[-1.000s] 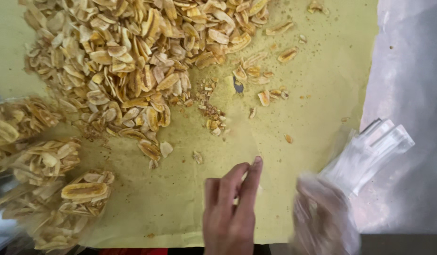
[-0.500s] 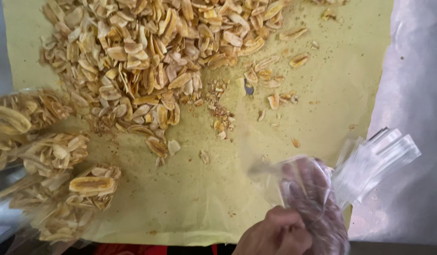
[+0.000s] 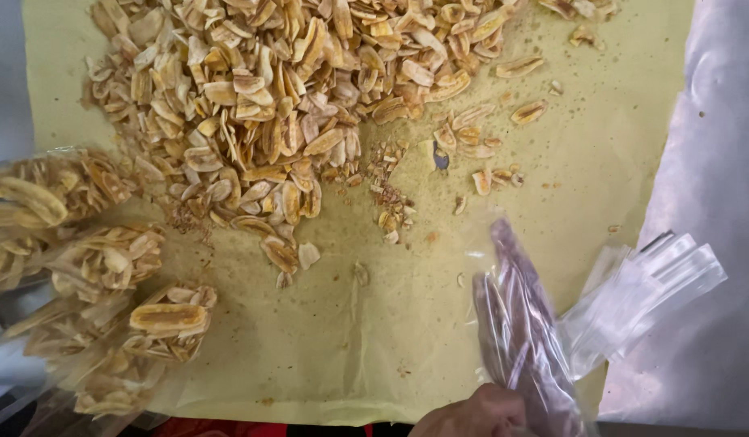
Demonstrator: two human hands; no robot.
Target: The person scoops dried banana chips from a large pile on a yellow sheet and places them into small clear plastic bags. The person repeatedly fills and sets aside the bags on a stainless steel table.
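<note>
1. Fingers of right hand point(image 3: 524, 324) spread wide inside clear plastic bag point(image 3: 504, 307), holding its mouth open above yellow paper point(image 3: 350, 340).
2. Left hand point(image 3: 472, 414) at bottom edge, knuckles only; grip impossible to tell.
3. Stack of empty bags point(image 3: 650, 291) just beside, to the right.
4. Banana chips point(image 3: 261, 105) heaped well apart, near the top; filled bags point(image 3: 91, 283) at left.
5. Likely risk: thin film slipping off fingers, or crumbs scattered by a dragged bag.
</note>
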